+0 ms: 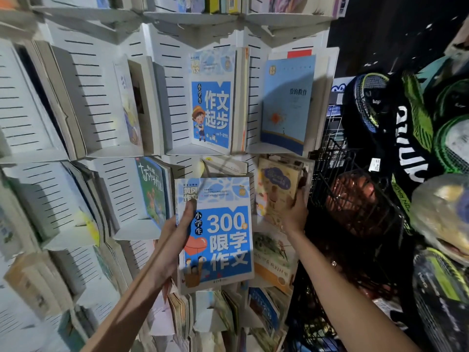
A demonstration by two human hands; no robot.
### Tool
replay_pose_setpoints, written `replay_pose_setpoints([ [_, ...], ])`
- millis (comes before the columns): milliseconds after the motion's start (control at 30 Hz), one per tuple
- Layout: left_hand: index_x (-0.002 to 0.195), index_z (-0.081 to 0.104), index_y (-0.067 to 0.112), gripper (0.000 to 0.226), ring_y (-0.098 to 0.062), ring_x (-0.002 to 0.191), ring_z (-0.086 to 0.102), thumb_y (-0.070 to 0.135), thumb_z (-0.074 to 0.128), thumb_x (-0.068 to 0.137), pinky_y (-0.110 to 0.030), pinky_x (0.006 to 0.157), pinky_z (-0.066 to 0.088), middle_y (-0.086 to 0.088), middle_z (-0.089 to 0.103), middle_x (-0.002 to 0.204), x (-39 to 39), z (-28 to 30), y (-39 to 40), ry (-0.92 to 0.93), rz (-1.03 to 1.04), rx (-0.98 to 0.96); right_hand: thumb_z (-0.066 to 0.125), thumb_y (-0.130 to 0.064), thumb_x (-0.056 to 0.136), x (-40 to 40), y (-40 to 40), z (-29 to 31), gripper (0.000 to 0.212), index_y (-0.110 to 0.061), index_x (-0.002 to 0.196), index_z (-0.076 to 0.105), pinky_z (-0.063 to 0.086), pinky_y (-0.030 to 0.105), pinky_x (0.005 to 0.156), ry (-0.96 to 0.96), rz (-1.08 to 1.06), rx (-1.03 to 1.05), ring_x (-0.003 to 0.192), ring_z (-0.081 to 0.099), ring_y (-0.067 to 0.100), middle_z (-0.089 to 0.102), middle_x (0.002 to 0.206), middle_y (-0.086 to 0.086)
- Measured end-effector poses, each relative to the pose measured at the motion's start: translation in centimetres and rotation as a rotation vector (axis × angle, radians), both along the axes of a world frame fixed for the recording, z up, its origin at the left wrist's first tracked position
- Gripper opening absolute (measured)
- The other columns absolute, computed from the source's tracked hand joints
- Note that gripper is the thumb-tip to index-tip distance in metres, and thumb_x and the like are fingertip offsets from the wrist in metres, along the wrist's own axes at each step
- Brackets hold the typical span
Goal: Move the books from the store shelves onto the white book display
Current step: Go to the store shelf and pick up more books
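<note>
My left hand (175, 240) grips a blue and white book with a large "300" (223, 237) by its left edge, thumb across the cover, and holds it upright in front of the white book display (106, 97). Further right, my right hand (295, 212) grips a cream-coloured picture book (275, 184) that stands in a pocket of the display. Above them, a blue book with a cartoon child (213, 102) and a light blue book (286, 102) sit in pockets.
The display's slotted white panels carry many more books, including a green one (152, 189) at the left and several below. A black wire rack (355, 179) with orange balls stands at the right, beside hanging racket bags (406, 128).
</note>
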State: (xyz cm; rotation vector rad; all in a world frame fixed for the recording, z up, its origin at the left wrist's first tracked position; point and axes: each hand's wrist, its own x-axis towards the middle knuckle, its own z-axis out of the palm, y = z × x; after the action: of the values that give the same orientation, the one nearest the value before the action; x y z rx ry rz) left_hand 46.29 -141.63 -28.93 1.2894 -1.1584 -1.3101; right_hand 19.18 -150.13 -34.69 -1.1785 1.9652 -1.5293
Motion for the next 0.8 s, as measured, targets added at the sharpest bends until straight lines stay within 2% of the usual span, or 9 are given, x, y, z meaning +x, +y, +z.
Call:
replay_pose_setpoints([
  [67, 0.117, 0.073, 0.011, 0.058, -0.024, 0.1, 0.075, 0.056, 0.043, 0.097, -0.032, 0.085, 0.056, -0.009, 0.078, 0.105, 0.1, -0.2, 0.0, 0.021, -0.009, 0.003, 0.039, -0.012, 0.106, -0.3, -0.3, -0.2, 0.042, -0.008, 0.148, 0.038, 0.045, 0.031, 0.082, 0.09, 0.035, 0.094, 0.116, 0.062, 0.036, 0.062, 0.131, 0.016],
  [167, 0.12, 0.07, 0.013, 0.053, -0.022, 0.101, 0.075, 0.053, 0.043, 0.098, -0.026, 0.078, 0.06, -0.008, 0.078, 0.106, 0.0, 0.1, 0.2, 0.038, -0.028, -0.015, 0.048, -0.015, 0.102, -1.0, -0.1, -0.4, 0.049, -0.005, 0.148, 0.034, 0.049, 0.035, 0.088, 0.173, 0.069, 0.092, 0.121, 0.058, 0.033, 0.057, 0.135, 0.015],
  [267, 0.12, 0.07, 0.013, 0.051, -0.02, 0.101, 0.075, 0.052, 0.043, 0.099, -0.036, 0.094, 0.055, -0.006, 0.078, 0.106, -0.5, 0.9, 0.2, 0.039, -0.036, 0.0, 0.063, -0.021, 0.096, -1.8, 0.5, -0.6, 0.061, -0.008, 0.147, 0.033, 0.048, 0.044, 0.102, 0.215, 0.037, 0.106, 0.13, 0.05, 0.032, 0.045, 0.142, 0.015],
  [433, 0.116, 0.073, 0.015, 0.053, -0.023, 0.102, 0.074, 0.056, 0.045, 0.097, -0.045, 0.102, 0.051, -0.008, 0.078, 0.107, -1.0, 1.8, 0.0, 0.044, -0.057, 0.029, 0.066, -0.033, 0.095, -1.9, 3.5, 0.9, 0.034, -0.01, 0.116, 0.052, 0.049, 0.033, 0.077, 0.166, 0.001, 0.019, 0.103, 0.063, 0.025, 0.056, 0.114, 0.004],
  [500, 0.115, 0.073, 0.012, 0.056, -0.026, 0.101, 0.075, 0.057, 0.047, 0.094, -0.044, 0.098, 0.054, -0.011, 0.077, 0.107, -1.4, 2.5, -0.3, 0.061, -0.072, 0.035, 0.057, -0.041, 0.098, -1.4, 5.3, 3.4, 0.026, -0.018, 0.11, 0.062, 0.056, 0.033, 0.078, -0.019, 0.19, -0.023, 0.095, 0.068, 0.016, 0.068, 0.106, 0.001],
  [567, 0.115, 0.073, 0.009, 0.059, -0.03, 0.099, 0.075, 0.058, 0.048, 0.092, -0.043, 0.092, 0.058, -0.015, 0.077, 0.107, -2.0, 3.5, -0.7, 0.079, -0.092, 0.033, 0.049, -0.049, 0.099, -0.8, 7.1, 6.6, 0.035, -0.025, 0.119, 0.065, 0.057, 0.028, 0.084, -0.307, 0.566, 0.082, 0.098, 0.07, 0.008, 0.073, 0.112, -0.002],
  [633, 0.116, 0.072, 0.008, 0.06, -0.032, 0.098, 0.075, 0.058, 0.049, 0.092, -0.042, 0.087, 0.06, -0.016, 0.077, 0.107, -2.8, 5.0, -1.4, 0.093, -0.126, 0.02, 0.052, -0.046, 0.097, -0.5, 8.2, 9.1, 0.04, -0.025, 0.13, 0.061, 0.057, 0.029, 0.087, -0.337, 0.803, 0.156, 0.109, 0.069, 0.011, 0.072, 0.122, -0.005],
  [733, 0.11, 0.073, 0.01, 0.058, -0.027, 0.089, 0.077, 0.06, 0.048, 0.094, -0.034, 0.07, 0.062, -0.014, 0.078, 0.101, -4.5, 7.7, -2.6, 0.083, -0.182, -0.033, 0.068, -0.032, 0.085, -0.6, 8.0, 11.5, 0.046, -0.016, 0.127, 0.061, 0.058, 0.032, 0.088, -0.302, 0.784, 0.05, 0.108, 0.071, 0.019, 0.072, 0.122, 0.003],
  [800, 0.112, 0.072, 0.013, 0.055, -0.02, 0.087, 0.077, 0.059, 0.045, 0.097, -0.027, 0.064, 0.06, -0.007, 0.079, 0.099, -5.6, 9.8, -3.3, 0.072, -0.22, -0.089, 0.07, -0.029, 0.085, -1.0, 7.7, 12.9, 0.047, -0.014, 0.128, 0.06, 0.059, 0.033, 0.088, -0.309, 0.729, -0.035, 0.108, 0.071, 0.021, 0.073, 0.121, 0.003],
])
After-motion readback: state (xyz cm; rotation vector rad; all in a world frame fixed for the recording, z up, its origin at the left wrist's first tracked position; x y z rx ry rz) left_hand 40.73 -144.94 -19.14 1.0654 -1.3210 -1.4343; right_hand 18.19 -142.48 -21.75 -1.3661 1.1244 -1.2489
